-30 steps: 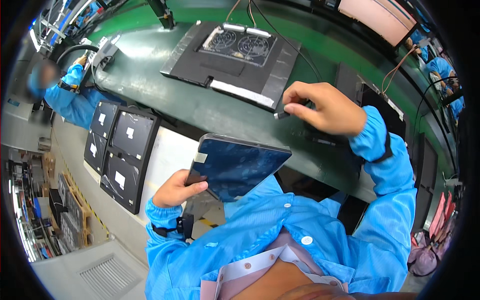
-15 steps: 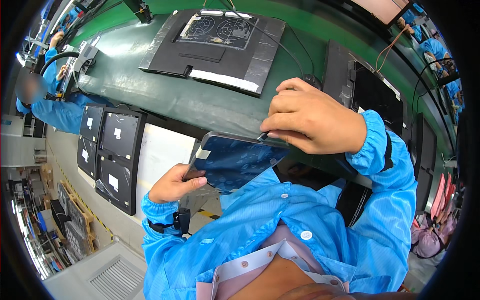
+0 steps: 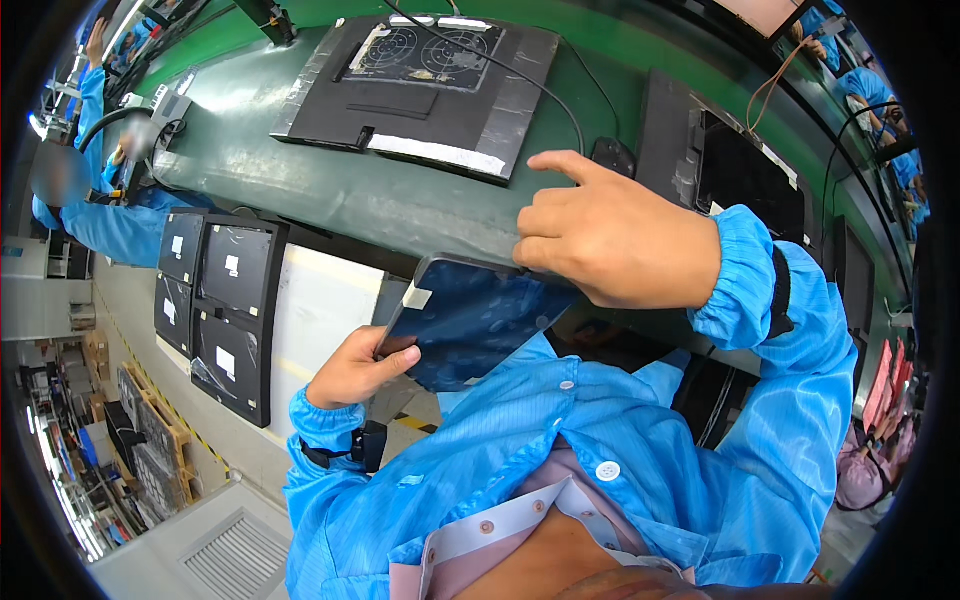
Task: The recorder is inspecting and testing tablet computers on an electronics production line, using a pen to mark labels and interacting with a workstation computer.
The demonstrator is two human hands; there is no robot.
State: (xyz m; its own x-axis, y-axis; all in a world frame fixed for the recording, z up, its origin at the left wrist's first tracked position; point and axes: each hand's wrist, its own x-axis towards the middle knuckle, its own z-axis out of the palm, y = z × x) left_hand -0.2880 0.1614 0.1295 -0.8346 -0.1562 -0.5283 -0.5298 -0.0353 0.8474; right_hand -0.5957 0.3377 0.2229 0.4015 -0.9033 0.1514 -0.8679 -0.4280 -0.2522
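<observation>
My left hand [image 3: 362, 368] is closed on the lower left edge of a dark tablet [image 3: 480, 325], thumb on the glass. A film with pale marks covers its screen, and a cream tape tab [image 3: 416, 297] sits at its upper left corner. At the tablet's far edge, my right hand [image 3: 610, 232] has its fingers pinched together around a cable plug, with the index finger stretched out. The fingers mostly hide the plug, so I cannot tell whether it is in the tablet. A black cable [image 3: 545, 88] runs down toward this hand.
A black board fixture [image 3: 400, 100] lies on the green bench [image 3: 230, 160], beside a black mouse [image 3: 614, 156]. A second black fixture [image 3: 665, 140] is at right. A black divided tray [image 3: 268, 330] of dark panels stands left, beside a white board [image 3: 325, 300]. A co-worker's blue sleeve [image 3: 115, 235] shows far left.
My right hand has turned over, knuckles now upward, and its fingers have closed in on the tablet's far edge. The plug, visible before, is now mostly covered. The tablet has tilted slightly.
</observation>
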